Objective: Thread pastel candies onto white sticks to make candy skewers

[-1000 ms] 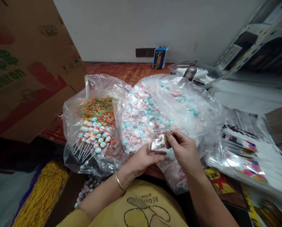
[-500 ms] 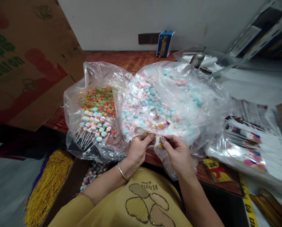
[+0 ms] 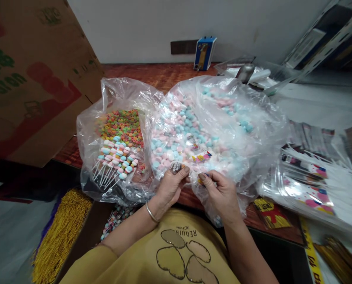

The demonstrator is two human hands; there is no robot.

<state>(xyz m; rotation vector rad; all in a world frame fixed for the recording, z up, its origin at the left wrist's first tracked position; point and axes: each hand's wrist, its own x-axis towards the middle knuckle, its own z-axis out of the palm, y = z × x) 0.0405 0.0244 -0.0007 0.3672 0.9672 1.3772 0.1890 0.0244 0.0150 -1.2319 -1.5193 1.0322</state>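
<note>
My left hand (image 3: 170,186) and my right hand (image 3: 219,192) meet at the near edge of the table, each pinching one end of a small clear printed wrapper (image 3: 190,174) stretched between them. Just behind the hands lies a big clear bag of pink, white and blue marshmallow candies (image 3: 202,126). To its left, another clear bag (image 3: 116,138) holds colourful ring candies and several marshmallow skewers (image 3: 115,163) on white sticks.
A large cardboard box (image 3: 30,79) leans at the left. Stacks of printed clear packets (image 3: 308,177) lie at the right. A blue device (image 3: 204,53) stands by the wall. Yellow tassels (image 3: 60,232) and more candy skewers (image 3: 116,219) lie below the table edge.
My hands have dropped lower and closer to me and now hold the wrapper stretched flat between them; a second ago they worked it higher, against the big bag.
</note>
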